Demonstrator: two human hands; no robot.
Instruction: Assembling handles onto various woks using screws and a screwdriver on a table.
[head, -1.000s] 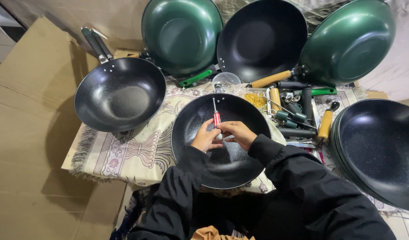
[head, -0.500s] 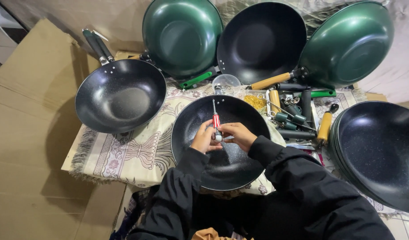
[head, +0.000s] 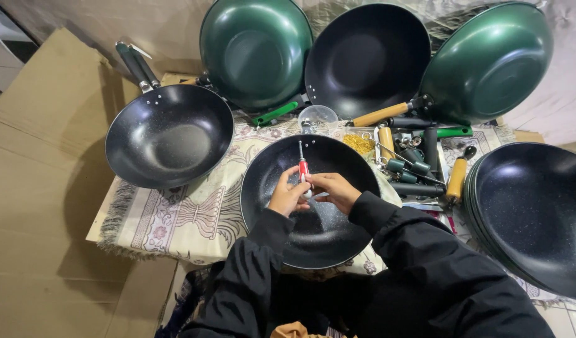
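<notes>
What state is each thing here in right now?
Left hand: gripping the screwdriver.
Right hand: at the screwdriver too.
Red-handled screwdriver: upright, tip pointing away.
Black speckled wok under the hands: upright, no handle visible.
Black wok with dark handle: upright on cloth.
Two green woks: propped, tilted.

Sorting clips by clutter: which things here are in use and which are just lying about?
In use:
left hand
right hand
red-handled screwdriver
black wok under the hands

Lying about:
green woks
black wok with handle
loose handles
stacked black woks
patterned cloth
</notes>
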